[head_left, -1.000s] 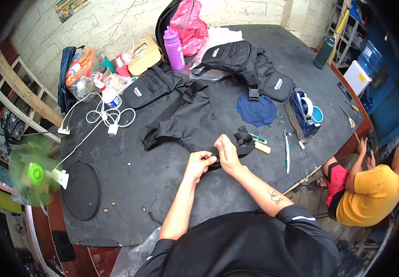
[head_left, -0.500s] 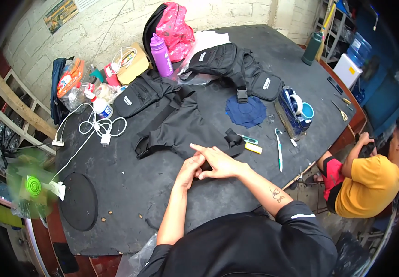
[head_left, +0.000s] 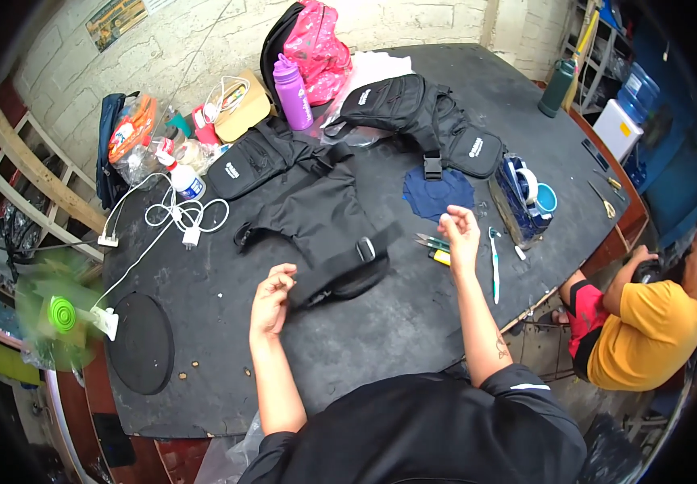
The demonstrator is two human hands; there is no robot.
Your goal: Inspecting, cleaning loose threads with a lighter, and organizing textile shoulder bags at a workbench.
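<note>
A black fabric bag (head_left: 316,210) lies at the middle of the dark table. Its near flap and strap, with a buckle (head_left: 365,248), are smeared by motion. Just off the bag's near left corner hovers my left hand (head_left: 270,300), fingers loosely curled and nothing seen in them. My right hand (head_left: 461,234) is raised to the right of the bag, fingers bent but apart, with nothing visible in it. Close beside it are green-handled thread snips (head_left: 431,242) and a yellow block-like piece (head_left: 440,257), partly hidden by the hand. Dark blue fabric pieces (head_left: 437,192) lie just beyond.
Black bags (head_left: 469,149) and a purple bottle (head_left: 292,93) stand at the back. A toothbrush (head_left: 494,262) and a tool box (head_left: 518,202) are on the right. A white cable (head_left: 191,214), a black disc (head_left: 140,343) and a spinning fan (head_left: 62,315) are left. A person (head_left: 643,331) sits at right.
My clasped hands have parted, the left moving left and the right moving right and farther away. The bag's near flap and strap have shifted. The view has turned slightly.
</note>
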